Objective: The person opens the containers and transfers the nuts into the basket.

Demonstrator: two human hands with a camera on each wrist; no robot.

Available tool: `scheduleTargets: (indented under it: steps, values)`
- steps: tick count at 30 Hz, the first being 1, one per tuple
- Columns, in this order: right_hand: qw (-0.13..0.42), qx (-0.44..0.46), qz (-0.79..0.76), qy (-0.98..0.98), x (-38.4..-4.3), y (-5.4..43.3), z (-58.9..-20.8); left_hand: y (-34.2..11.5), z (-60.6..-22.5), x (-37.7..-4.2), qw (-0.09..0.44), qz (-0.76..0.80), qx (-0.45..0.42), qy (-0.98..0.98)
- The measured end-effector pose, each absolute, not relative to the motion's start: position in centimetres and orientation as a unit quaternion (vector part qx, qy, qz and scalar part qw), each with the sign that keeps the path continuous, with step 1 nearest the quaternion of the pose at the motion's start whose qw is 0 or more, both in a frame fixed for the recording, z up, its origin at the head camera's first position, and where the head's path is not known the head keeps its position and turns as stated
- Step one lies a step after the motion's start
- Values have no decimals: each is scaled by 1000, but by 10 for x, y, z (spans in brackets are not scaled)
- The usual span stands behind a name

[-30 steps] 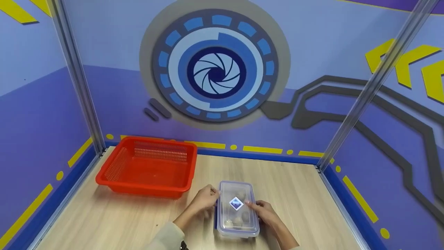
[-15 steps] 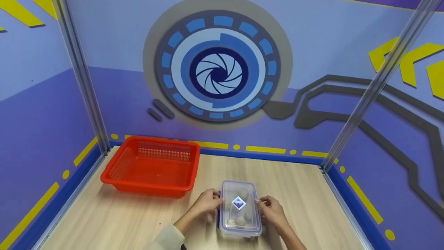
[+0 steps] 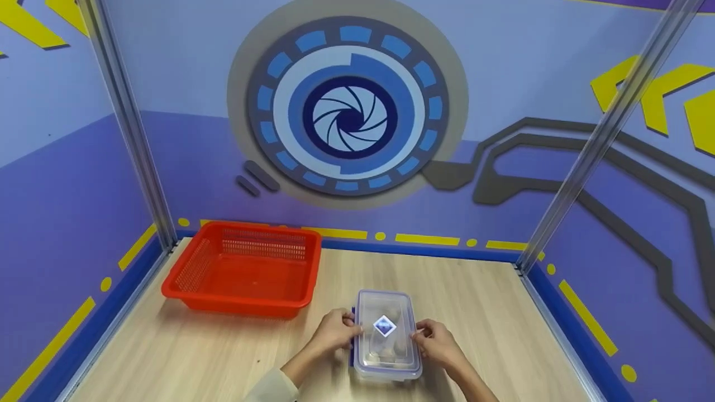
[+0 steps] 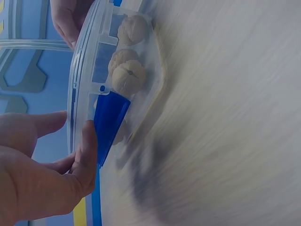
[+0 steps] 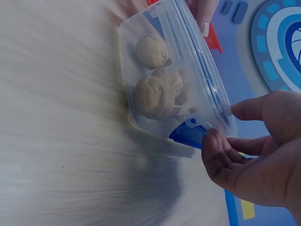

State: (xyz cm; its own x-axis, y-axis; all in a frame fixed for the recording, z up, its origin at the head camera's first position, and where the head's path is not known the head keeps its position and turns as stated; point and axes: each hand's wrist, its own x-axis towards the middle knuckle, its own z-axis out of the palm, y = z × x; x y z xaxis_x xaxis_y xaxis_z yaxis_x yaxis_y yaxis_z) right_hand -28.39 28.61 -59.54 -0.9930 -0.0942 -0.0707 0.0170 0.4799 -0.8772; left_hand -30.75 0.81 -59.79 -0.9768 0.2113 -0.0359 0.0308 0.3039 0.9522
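Note:
A clear plastic food container [image 3: 377,375] stands on the wooden table, its translucent lid [image 3: 385,304] on top with a diamond-shaped label. Inside lie several walnuts [image 4: 129,77], also visible through the wall in the right wrist view. My left hand [image 3: 335,330] pinches the lid's left edge, thumb on top and fingers beside a blue latch [image 4: 110,120] that hangs outward. At the opposite edge, my right hand [image 3: 438,341] pinches the rim in the same manner. Its fingers touch another blue latch [image 5: 186,135], which also sticks out from the wall.
A red plastic basket [image 3: 246,304] with perforated sides stands at the back left, with nothing visible in it. Printed blue-purple panels [image 3: 184,162] and metal posts [image 3: 131,134] bound the table [image 3: 463,290] at the back and sides.
My right thumb has drawn back from the lid's top to its right edge. My left hand has slid slightly nearer along the left edge, its thumb now over the rim.

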Motion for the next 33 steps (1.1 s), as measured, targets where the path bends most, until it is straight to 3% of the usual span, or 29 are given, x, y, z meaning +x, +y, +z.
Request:
scheduleTargets:
  steps: [10,23,33]
  values:
    - [51,-31,-515,855,-281,285,-594,3,-596,-305,95,598,62,793]
    - [42,-34,-530,846,-285,286,-571,3,-578,-307,75,626,83,772]
    - [93,-36,-561,822,-291,301,-559,7,-569,-307,71,610,89,784]
